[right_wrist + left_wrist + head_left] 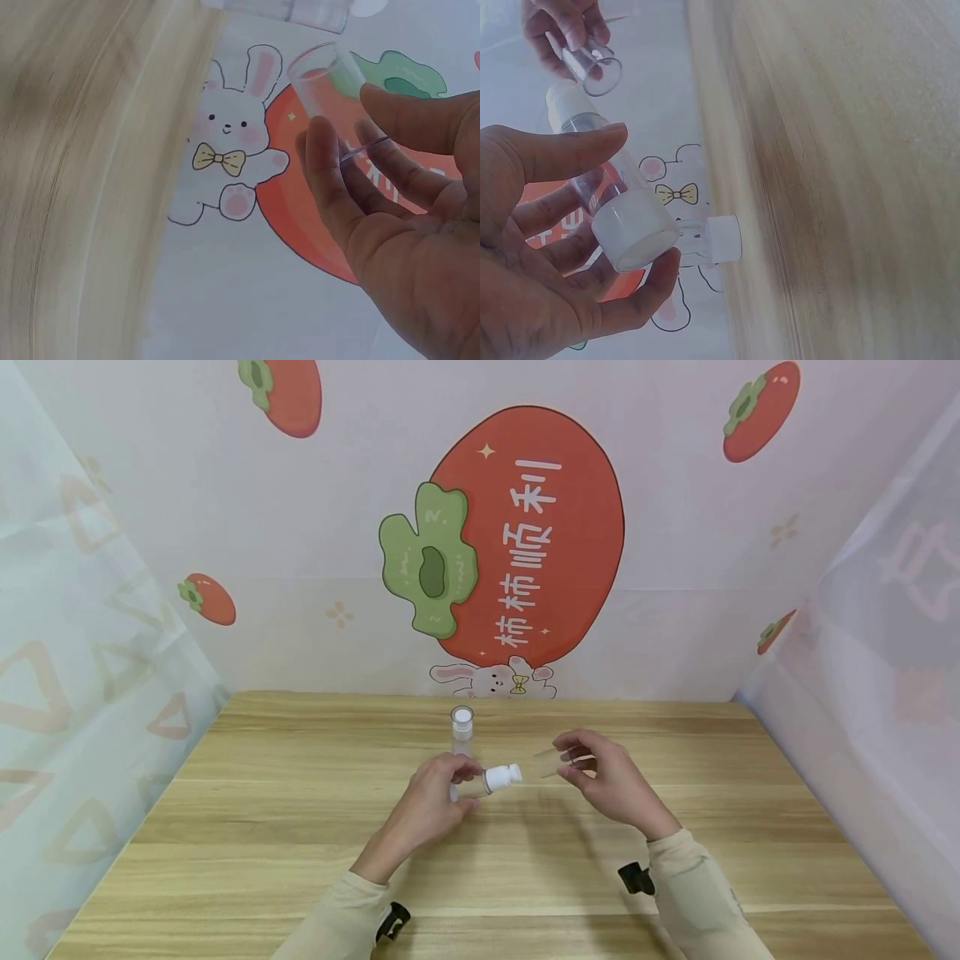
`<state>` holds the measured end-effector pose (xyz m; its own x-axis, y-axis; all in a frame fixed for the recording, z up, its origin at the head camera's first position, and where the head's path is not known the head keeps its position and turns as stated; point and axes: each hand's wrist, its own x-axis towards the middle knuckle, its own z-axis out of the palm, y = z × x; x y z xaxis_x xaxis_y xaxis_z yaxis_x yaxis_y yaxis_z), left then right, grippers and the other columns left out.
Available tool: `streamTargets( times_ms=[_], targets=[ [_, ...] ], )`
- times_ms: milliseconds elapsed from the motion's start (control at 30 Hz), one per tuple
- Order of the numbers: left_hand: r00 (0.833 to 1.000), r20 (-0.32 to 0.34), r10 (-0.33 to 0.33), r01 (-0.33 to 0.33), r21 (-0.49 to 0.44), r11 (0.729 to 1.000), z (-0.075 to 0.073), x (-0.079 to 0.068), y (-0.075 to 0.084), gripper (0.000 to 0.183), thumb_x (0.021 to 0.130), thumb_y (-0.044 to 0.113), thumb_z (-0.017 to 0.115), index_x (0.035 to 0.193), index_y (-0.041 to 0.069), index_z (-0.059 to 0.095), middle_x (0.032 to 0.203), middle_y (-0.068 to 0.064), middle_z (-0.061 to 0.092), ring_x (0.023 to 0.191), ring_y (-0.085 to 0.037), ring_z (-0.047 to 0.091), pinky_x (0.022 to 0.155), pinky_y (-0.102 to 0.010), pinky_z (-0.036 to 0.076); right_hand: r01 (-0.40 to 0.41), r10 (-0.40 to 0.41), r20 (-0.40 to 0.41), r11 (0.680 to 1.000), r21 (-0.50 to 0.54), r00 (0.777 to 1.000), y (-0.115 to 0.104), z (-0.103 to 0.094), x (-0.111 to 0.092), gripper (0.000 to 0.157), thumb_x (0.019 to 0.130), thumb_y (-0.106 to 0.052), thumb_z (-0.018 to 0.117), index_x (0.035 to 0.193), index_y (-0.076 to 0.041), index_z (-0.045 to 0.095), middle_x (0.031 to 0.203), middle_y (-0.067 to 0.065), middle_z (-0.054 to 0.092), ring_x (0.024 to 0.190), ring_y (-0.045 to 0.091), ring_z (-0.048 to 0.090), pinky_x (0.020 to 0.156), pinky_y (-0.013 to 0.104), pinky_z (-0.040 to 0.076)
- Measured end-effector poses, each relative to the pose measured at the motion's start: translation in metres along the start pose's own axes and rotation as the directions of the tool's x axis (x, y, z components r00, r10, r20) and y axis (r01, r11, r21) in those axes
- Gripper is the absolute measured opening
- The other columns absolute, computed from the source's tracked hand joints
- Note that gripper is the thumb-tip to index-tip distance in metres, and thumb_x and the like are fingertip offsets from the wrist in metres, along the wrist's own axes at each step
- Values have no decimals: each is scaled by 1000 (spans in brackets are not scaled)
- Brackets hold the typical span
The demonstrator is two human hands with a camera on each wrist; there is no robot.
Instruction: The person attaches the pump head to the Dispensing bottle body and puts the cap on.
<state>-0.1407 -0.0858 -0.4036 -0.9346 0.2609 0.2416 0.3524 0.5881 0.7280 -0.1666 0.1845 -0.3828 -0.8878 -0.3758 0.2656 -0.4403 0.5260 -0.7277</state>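
Observation:
My left hand (433, 800) holds a clear bottle (501, 777) with a white pump top and a white base, tilted almost flat above the table. In the left wrist view, thumb and fingers wrap the bottle (634, 229) between base and top. To its right, my right hand (613, 787) pinches a clear, hollow cap (547, 763). A small gap separates the cap from the pump top. The right wrist view shows the rim of the cap (319, 71) beyond the fingertips. Behind the left hand stands a second bottle (462, 727), upright with its clear cap on; the hand partly hides its lower part.
The wooden table (300, 777) runs back to a wall sheet (337, 527) printed with persimmons and a rabbit. Sheets hang along the left and right sides. A black strap mount sits at each wrist.

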Motion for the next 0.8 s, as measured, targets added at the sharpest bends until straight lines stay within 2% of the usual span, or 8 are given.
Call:
streamTargets(
  times_ms=[200, 433, 800],
  targets=[
    [1000, -9, -1, 1, 7, 1000, 0, 0, 0, 33, 76, -5, 84, 106, 2, 71, 103, -14, 69, 96, -34, 65, 84, -50, 52, -17, 15, 24, 993, 114, 1000, -4, -1, -1, 31, 92, 7, 69, 121, 2, 63, 116, 12, 66, 104, 27, 66, 87, 35, 56],
    [1000, -19, -9, 9, 10, 1000, 0, -1, 0, 34, 76, -4, 85, 106, 2, 71, 103, -14, 69, 96, -34, 65, 84, -50, 52, -21, 12, 46, 979, 202, 999, -8, 2, 0, 30, 93, 7, 68, 121, 3, 62, 117, 12, 65, 108, 36, 64, 89, 31, 56],
    [1000, -19, -1, 1, -1, 1000, 0, -1, 1, 34, 76, -5, 85, 106, 2, 71, 104, -15, 70, 96, -34, 65, 84, -50, 52, -13, -5, 73, 971, 237, 997, -14, 11, 1, 29, 92, 8, 68, 120, 8, 60, 115, 13, 65, 105, 31, 65, 87, 32, 57]
  ],
)
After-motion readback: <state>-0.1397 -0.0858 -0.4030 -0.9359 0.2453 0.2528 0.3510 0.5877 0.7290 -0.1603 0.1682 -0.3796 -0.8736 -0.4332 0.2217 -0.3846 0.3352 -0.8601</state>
